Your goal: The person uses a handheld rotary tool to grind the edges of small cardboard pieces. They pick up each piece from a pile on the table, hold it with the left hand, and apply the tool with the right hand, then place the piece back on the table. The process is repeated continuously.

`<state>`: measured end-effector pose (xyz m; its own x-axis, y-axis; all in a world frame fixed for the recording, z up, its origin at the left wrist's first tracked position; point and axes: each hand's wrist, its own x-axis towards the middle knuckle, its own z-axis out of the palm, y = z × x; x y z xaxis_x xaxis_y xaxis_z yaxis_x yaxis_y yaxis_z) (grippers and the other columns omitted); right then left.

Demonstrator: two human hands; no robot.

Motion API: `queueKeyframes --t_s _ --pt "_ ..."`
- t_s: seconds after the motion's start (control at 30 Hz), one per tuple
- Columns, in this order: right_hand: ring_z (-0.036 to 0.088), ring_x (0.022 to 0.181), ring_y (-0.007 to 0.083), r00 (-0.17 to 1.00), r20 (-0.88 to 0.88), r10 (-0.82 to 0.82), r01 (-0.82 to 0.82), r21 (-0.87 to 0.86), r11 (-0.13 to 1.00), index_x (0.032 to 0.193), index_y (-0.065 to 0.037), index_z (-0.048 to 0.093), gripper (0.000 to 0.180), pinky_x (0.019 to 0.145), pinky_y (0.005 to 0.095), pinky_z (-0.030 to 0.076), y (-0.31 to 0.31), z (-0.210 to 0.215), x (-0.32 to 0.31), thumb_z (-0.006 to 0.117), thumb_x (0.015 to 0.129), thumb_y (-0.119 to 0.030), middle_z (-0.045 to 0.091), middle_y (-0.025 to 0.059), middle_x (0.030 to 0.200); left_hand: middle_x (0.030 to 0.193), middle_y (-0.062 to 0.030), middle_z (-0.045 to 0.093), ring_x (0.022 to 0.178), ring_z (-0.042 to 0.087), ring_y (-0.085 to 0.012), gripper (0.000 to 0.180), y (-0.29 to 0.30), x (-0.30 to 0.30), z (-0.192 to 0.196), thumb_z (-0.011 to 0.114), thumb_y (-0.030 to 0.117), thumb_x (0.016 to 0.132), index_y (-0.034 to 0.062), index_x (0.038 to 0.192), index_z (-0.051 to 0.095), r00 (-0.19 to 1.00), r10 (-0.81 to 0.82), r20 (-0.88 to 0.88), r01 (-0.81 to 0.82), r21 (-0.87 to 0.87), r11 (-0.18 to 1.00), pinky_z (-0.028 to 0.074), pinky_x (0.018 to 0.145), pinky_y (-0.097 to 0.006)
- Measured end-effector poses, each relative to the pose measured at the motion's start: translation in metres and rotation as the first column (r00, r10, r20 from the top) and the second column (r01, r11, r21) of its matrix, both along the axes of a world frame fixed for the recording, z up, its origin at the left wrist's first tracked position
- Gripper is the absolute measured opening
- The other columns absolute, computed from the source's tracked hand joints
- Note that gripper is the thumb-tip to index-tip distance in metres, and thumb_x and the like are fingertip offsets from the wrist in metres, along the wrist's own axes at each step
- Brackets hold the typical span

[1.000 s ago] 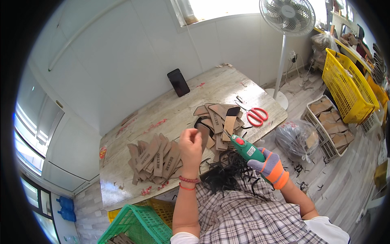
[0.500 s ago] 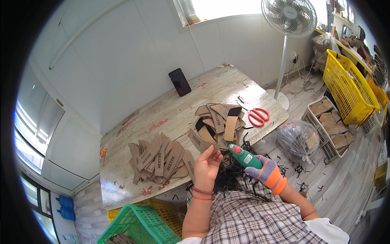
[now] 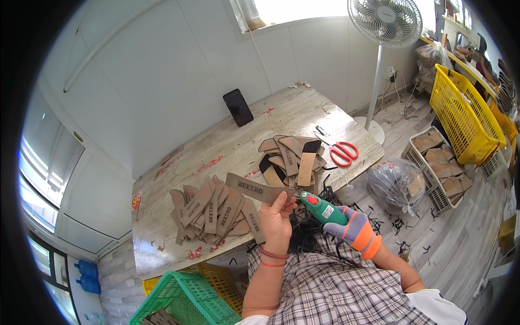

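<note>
Worn wooden desk (image 3: 238,146) under a bright window. Head view: left hand (image 3: 276,216), empty and open half a second ago, now pinches a brown strap piece (image 3: 260,189) above the front edge. Gloved right hand (image 3: 352,230) grips a green glue gun (image 3: 323,208), nozzle beside the strap. Nozzle tip hidden; stacked pieces (image 3: 214,214) indistinct.

i see a long flat brown leather strap piece (image 3: 259,189) held level at frame centre, its right end touching the red tip of a green handheld glue gun (image 3: 323,208), angled lower right.
</note>
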<state>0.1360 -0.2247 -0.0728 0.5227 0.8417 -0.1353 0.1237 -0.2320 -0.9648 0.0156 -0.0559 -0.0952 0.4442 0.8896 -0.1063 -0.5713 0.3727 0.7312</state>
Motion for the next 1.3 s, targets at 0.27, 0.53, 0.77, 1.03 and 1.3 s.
queueKeyframes --t_s 0.27,0.53,0.77,1.03,1.3 --pt "0.055 0.057 0.0045 0.996 0.053 0.066 -0.064 -0.034 0.997 0.113 0.001 0.058 0.051 0.051 0.0204 0.046 -0.003 0.004 0.007 0.079 0.077 -0.028 0.064 0.0004 0.076 0.08 -0.0091 0.069 0.064 0.066 -0.0178 0.009 0.004 -0.004 0.005 0.068 0.002 0.082 0.0002 0.09 0.065 0.993 0.004 -0.115 0.012 0.138 0.99 0.053 0.058 -0.028" --pt "0.056 0.057 0.0049 0.993 0.08 0.091 -0.089 -0.027 0.996 0.115 0.0 0.058 0.049 0.051 0.0209 0.046 0.002 0.006 0.006 0.078 0.078 -0.026 0.065 0.0013 0.075 0.077 -0.011 0.068 0.061 0.065 -0.0196 0.006 0.01 -0.011 0.011 0.066 0.001 0.083 -0.0021 0.088 0.065 0.984 -0.006 -0.177 0.041 0.193 0.98 0.054 0.055 -0.03" --pt "0.056 0.058 0.006 0.999 -0.034 0.011 -0.013 -0.058 0.998 0.115 0.001 0.057 0.049 0.052 0.021 0.046 -0.005 0.007 0.007 0.076 0.078 -0.026 0.064 0.0024 0.076 0.084 -0.0096 0.064 0.069 0.064 -0.0181 0.017 0.083 -0.049 0.017 0.067 0.007 0.084 -0.0027 0.096 0.061 0.969 0.245 -0.027 -0.245 -0.023 0.969 0.052 0.058 -0.028" --pt "0.057 0.058 0.0068 0.998 -0.07 -0.005 0.0 -0.076 0.997 0.112 0.003 0.057 0.047 0.052 0.0217 0.045 -0.007 0.002 0.009 0.075 0.079 -0.026 0.064 0.0029 0.075 0.107 -0.017 0.054 0.106 0.052 -0.0302 0.055 0.129 0.037 -0.063 0.077 0.021 0.071 -0.0022 0.113 0.051 0.263 0.649 -0.714 0.089 0.688 0.721 0.045 0.091 -0.042" --pt "0.056 0.061 0.005 0.997 -0.077 -0.033 0.029 -0.045 0.999 0.112 0.002 0.059 0.048 0.054 0.0217 0.046 -0.006 -0.014 0.01 0.076 0.078 -0.027 0.064 0.002 0.074 0.114 -0.0212 0.053 0.113 0.048 -0.037 0.049 0.147 0.049 -0.059 0.065 0.027 0.079 -0.0034 0.114 0.052 -0.061 0.62 -0.783 0.532 0.5 0.683 0.044 0.094 -0.046"
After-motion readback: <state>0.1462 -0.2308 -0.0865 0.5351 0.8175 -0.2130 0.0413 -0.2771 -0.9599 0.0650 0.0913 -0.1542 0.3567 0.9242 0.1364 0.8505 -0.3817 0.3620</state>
